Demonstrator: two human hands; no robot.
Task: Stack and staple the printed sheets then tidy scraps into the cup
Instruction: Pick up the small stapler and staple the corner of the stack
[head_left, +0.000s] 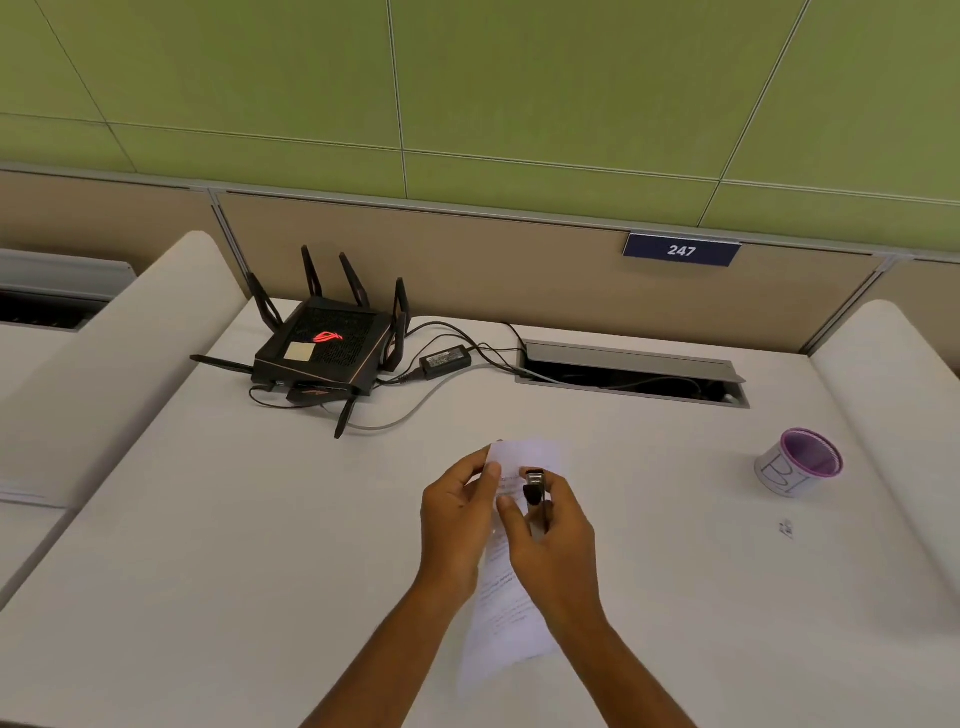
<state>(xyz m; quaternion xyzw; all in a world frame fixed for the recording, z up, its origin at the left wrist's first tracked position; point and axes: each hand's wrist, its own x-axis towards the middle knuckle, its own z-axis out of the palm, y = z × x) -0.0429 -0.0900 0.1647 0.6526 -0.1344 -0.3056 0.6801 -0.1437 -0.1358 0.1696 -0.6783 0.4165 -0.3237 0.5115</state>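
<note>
The printed sheets (501, 603) are hanging limp above the bench (208, 571), thin and floppy, best pinched near the top edge. The left hand (454, 512) is pinching that upper edge; the right hand (553, 525) is clamping a small stapler (535, 486) against them. Farther right, the cup (797, 462) is standing near a scrap (787, 528).

Printed sheets (501, 597) held upright above desk, top corner inside small black stapler (535, 491). Purple-rimmed white cup (797, 465) upright far right; tiny scrap (787, 528) just before it.
</note>
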